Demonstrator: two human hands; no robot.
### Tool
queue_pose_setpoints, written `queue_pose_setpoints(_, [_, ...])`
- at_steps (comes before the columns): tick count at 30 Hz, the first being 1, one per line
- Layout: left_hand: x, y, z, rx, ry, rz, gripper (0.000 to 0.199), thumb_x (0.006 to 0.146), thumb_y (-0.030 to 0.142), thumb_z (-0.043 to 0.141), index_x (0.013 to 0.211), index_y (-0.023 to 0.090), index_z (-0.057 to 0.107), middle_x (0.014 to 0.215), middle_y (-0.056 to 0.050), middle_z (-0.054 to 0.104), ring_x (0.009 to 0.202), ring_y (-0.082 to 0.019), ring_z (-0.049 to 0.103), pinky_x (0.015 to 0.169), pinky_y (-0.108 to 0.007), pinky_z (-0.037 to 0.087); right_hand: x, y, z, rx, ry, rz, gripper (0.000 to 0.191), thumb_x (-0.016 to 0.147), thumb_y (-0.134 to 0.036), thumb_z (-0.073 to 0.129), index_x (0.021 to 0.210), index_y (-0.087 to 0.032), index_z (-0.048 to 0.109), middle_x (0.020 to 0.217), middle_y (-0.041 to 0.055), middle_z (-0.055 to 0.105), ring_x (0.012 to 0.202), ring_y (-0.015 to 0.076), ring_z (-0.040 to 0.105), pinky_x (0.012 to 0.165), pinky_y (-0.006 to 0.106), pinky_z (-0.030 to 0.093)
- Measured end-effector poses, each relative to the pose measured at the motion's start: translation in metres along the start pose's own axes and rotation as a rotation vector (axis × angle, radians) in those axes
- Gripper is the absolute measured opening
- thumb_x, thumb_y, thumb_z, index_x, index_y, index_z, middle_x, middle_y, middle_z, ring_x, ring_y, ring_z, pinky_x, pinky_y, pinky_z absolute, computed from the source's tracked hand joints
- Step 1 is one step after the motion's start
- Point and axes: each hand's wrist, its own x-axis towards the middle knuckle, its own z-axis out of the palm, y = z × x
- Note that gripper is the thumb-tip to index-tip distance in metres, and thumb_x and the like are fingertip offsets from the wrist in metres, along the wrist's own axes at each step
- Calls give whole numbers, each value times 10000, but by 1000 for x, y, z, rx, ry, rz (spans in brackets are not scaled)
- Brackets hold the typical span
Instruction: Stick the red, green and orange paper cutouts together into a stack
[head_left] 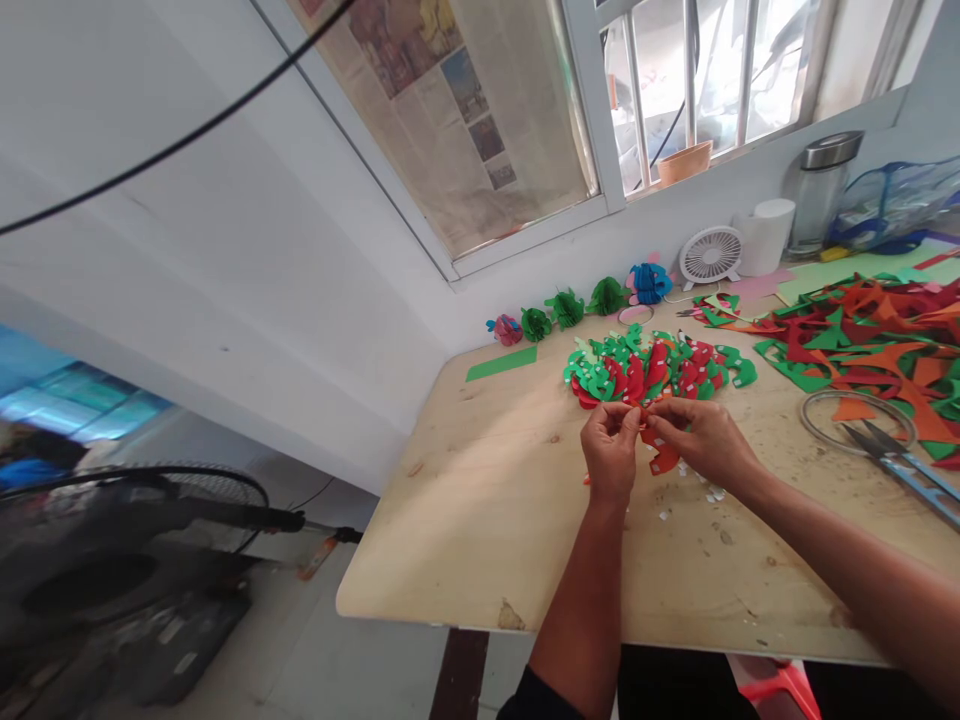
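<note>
My left hand and my right hand meet over the table, fingertips pinched close together on a small orange-red paper cutout. Part of that cutout hangs below the fingers; the rest is hidden behind them. Just beyond my hands lies a pile of red and green paper cutouts, many bearing small white squares. Tiny white paper bits are scattered on the wood beside my right hand.
Scissors and a tape roll lie at right, near orange and green paper scraps. Folded paper figures, a small white fan and a glass bottle line the wall. A green strip lies on the wooden table.
</note>
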Motion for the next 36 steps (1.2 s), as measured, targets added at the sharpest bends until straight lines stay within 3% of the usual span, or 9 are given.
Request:
queue_pose_setpoints(8, [0, 3, -4, 117, 79, 29, 155, 760, 315, 560, 751, 161, 569, 670, -14, 621, 633, -116, 586, 636, -225, 460, 0, -4, -2, 54, 13, 14, 243, 751, -338, 518, 740, -171, 693, 679, 31, 699, 575, 147, 590, 505, 222, 419])
queue_pose_setpoints(14, [2, 4, -6, 178, -45, -91, 237, 692, 303, 604, 523, 150, 539, 524, 6, 568, 489, -88, 497, 526, -209, 416, 3, -3, -6, 162, 1, 76, 267, 730, -378, 533, 718, -153, 678, 598, 21, 646, 519, 132, 538, 457, 223, 376])
queue_pose_setpoints(17, [3, 5, -5, 40, -92, -136, 105, 625, 228, 647, 625, 141, 589, 593, 7, 598, 531, -84, 528, 537, -198, 426, 3, -2, -7, 194, 6, 100, 269, 715, -383, 545, 731, -152, 680, 606, 21, 643, 526, 134, 541, 465, 226, 385])
queue_pose_setpoints(21, [5, 5, -6, -49, -101, -189, 85, 642, 206, 618, 685, 133, 620, 588, 4, 601, 493, -78, 529, 528, -207, 435, 4, -4, -9, 222, 19, 111, 274, 706, -394, 558, 734, -153, 685, 606, 21, 648, 519, 133, 541, 462, 228, 389])
queue_pose_setpoints(24, [6, 4, -7, 22, -94, -192, 103, 661, 209, 602, 710, 131, 648, 547, 9, 590, 434, -72, 495, 486, -206, 416, 4, -5, -11, 278, 20, 123, 262, 698, -407, 585, 718, -165, 683, 601, 21, 650, 521, 136, 546, 463, 231, 401])
queue_pose_setpoints(28, [6, 4, -9, 121, -85, -170, 162, 690, 265, 606, 734, 135, 691, 630, -42, 652, 575, -119, 582, 538, -216, 438, 5, -7, -13, 437, 22, 164, 281, 671, -473, 633, 691, -196, 676, 650, 30, 676, 560, 154, 578, 491, 243, 442])
queue_pose_setpoints(32, [4, 6, -8, -17, -201, -270, 281, 715, 393, 606, 781, 133, 690, 677, -64, 671, 598, -123, 596, 548, -218, 436, 5, -7, -14, 538, 24, 195, 284, 647, -487, 669, 697, -207, 668, 678, 34, 683, 598, 161, 594, 543, 252, 466])
queue_pose_setpoints(36, [1, 7, -4, -111, -248, -321, 281, 621, 393, 701, 691, 123, 665, 620, -47, 650, 555, -115, 584, 553, -226, 445, 5, -7, -15, 586, 8, 209, 272, 638, -474, 685, 693, -208, 660, 672, 32, 677, 604, 162, 600, 556, 258, 477])
